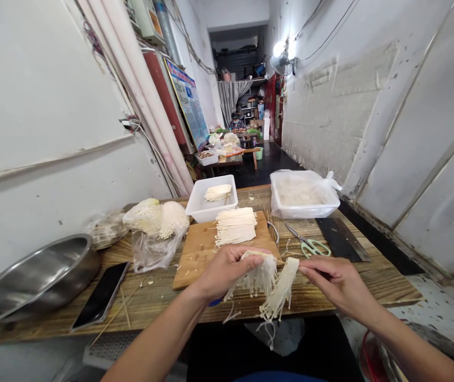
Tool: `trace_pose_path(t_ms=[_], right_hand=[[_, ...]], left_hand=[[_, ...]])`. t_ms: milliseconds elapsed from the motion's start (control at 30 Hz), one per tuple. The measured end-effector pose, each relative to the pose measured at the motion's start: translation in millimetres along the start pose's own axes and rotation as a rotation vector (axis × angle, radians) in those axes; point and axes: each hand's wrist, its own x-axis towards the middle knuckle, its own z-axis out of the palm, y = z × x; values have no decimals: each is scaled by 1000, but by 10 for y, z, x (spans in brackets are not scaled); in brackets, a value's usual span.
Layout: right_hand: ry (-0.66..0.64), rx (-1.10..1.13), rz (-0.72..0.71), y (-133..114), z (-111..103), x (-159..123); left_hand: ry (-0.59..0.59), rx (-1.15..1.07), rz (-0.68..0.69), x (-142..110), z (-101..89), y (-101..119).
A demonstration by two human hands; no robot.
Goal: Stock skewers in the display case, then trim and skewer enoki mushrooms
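Note:
Over the table's front edge, my left hand (237, 270) is closed around a bunch of enoki mushrooms (264, 273) whose thin stems hang down. A smaller enoki bunch (284, 292) dangles beside it, and a short length of thin wooden skewer (280, 261) shows between the two. My right hand (332, 278) pinches at the right side of the smaller bunch, apparently on the skewer's end, which the fingers mostly cover. Behind my hands, flattened enoki portions (236, 226) lie stacked on a wooden cutting board (197, 246).
A white tub (212, 213) holding more enoki and a bagged white tub (305, 210) stand at the back. Green-handled scissors (310, 246) and a cleaver (342, 239) lie right. Bagged enoki (157, 223), a phone (101, 294) and a steel bowl (35, 281) are left.

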Motion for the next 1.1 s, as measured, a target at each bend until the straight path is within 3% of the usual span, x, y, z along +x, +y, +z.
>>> trace_pose_path(t_ms=[267,400,767,967,1100], right_hand=[[18,37,93,-19,42,83],[8,32,107,-17,60,124],[27,71,158,2,148,149],[19,67,164,11,167,190],[59,-13,104,39,204,261]], left_hand=[[-100,-349,-154,126,-54,7],[-125,-413,-224,169,-100,3],[-166,-461,-256,228,-161,-34],[-178,-341,-206,268,-265,-43],[-3,-47,28,272,-413,120]])
